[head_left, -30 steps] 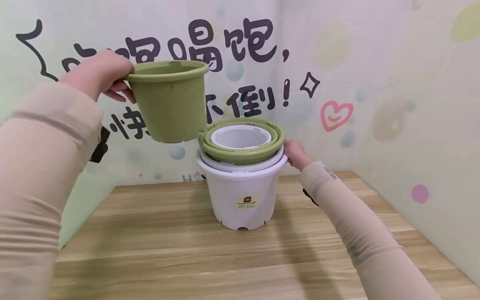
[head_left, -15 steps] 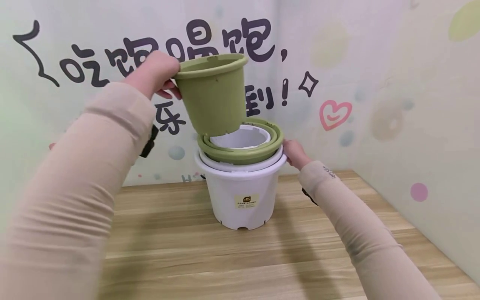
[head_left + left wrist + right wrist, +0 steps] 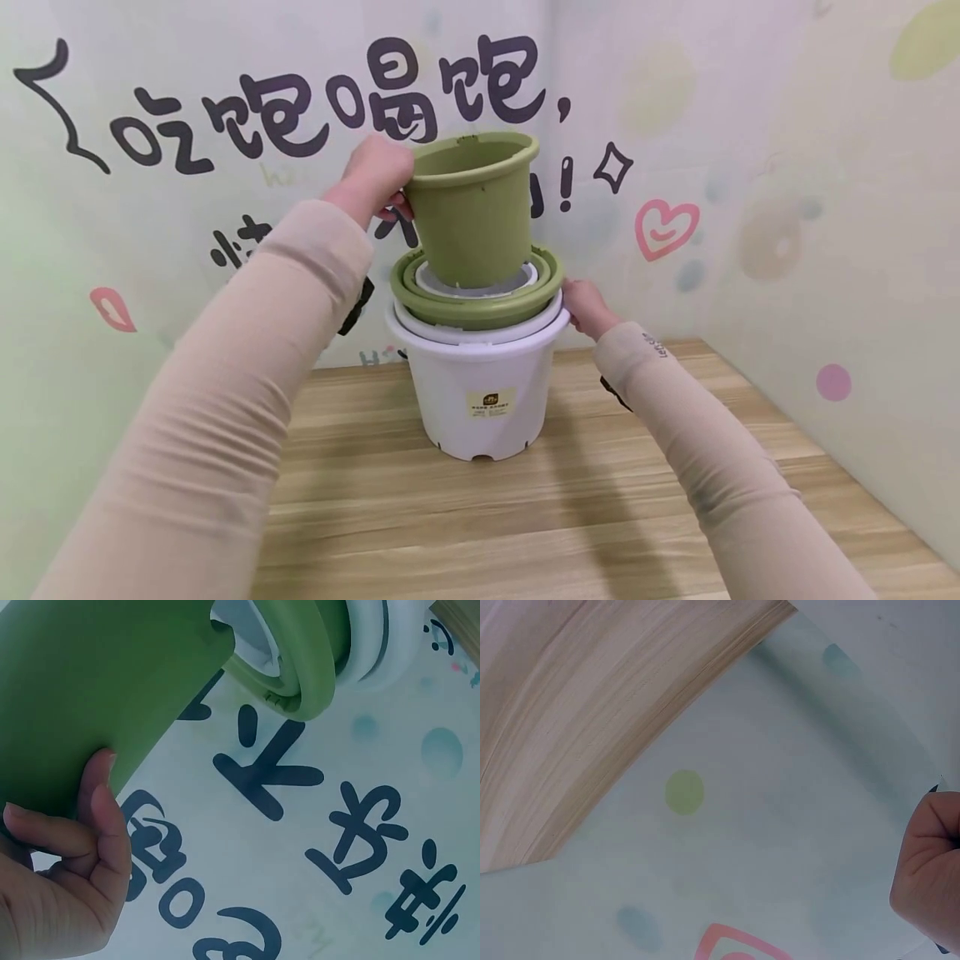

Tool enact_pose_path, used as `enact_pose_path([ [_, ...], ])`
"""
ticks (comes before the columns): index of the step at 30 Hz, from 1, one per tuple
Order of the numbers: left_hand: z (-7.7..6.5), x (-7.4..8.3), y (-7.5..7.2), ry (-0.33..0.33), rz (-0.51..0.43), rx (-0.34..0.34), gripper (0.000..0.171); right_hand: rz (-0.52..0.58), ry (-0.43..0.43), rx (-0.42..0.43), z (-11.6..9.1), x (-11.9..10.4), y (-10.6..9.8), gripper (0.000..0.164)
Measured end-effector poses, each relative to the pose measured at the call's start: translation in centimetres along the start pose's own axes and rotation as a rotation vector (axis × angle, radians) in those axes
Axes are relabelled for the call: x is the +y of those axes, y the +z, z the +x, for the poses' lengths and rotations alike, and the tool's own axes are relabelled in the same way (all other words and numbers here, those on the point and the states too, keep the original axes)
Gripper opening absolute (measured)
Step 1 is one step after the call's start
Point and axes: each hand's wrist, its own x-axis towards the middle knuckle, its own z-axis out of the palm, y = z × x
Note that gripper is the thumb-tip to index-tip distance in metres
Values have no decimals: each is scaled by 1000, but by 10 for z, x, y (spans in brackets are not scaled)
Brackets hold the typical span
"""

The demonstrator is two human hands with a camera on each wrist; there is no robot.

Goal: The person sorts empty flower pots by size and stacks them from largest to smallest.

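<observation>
My left hand (image 3: 378, 175) grips the rim of a green flowerpot (image 3: 472, 217) from its left side, thumb and fingers bent at the edge. That pot hangs upright over a nested stack, its base at the mouth of the innermost white flowerpot (image 3: 435, 283); whether it touches, I cannot tell. Around that white one sit green flowerpots (image 3: 480, 315), nested in a large white flowerpot (image 3: 480, 392) bearing a label. In the left wrist view the green wall fills the upper left, beside the stack's rims. My right hand (image 3: 588, 308) holds the large white pot's rim at its right.
The stack stands on a wood-grain table (image 3: 480, 525), near its back edge. Behind it rises a pale wall (image 3: 660, 108) with dark lettering and a pink heart. Another wall runs along the right side.
My left hand has carried the green flowerpot rightward from beside the stack, then lowered it over the stack's mouth. My right hand keeps its hold on the white rim.
</observation>
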Motion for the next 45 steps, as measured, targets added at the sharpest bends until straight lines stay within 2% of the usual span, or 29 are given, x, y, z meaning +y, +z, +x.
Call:
enact_pose_path([
  [4, -2, -3, 5, 16, 38, 16, 25, 0, -10, 3, -1, -2, 0, 43],
  [14, -2, -12, 21, -13, 142, 26, 25, 5, -13, 13, 2, 0, 2, 44],
  [23, 5, -28, 39, -14, 130, -8, 24, -6, -19, 16, -1, 0, 2, 44],
  [32, 9, -40, 53, -16, 142, -62, 40, -10, -20, 15, -2, 1, 1, 44],
  [45, 11, -52, 66, 34, 311, -85, 24, 3, -8, 22, -2, -1, 2, 44],
])
